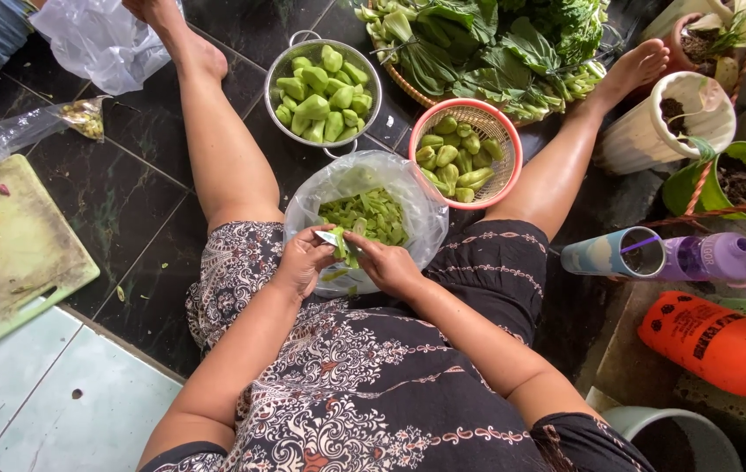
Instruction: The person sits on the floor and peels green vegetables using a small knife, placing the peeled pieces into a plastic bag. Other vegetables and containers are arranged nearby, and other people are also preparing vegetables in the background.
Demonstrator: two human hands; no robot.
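Dark green tiled floor (141, 188), paler tiles at the near left corner; a person sits on it with legs spread, patterned dress over the lap.

Fingers (325, 247) of the left hand (303, 260) are curled around a small green vegetable piece (343, 245), pinching it at the near rim of the clear plastic bag (425, 218). Fingers of the right hand (388, 265) are clenched too, meeting the same piece from the other side; what the right hand grips besides the piece cannot be told. Both hands touch at the piece, held just above the bag's near edge.

The bag lies open between the thighs, holding a heap of pale green trimmings (371, 216). Just beyond the bag to the right, touching it, a pink woven basket (506, 140) with whole green pods. Beyond the bag to the left, a metal colander (278, 65) full of chunkier green pieces. Farther beyond, a tray of leafy greens (486, 52). Well left of the bag, a worn green cutting board (10, 249). Right of the bag, past the knee, a purple bottle (714, 256), an orange spray bottle (718, 345) and potted plants (666, 122).
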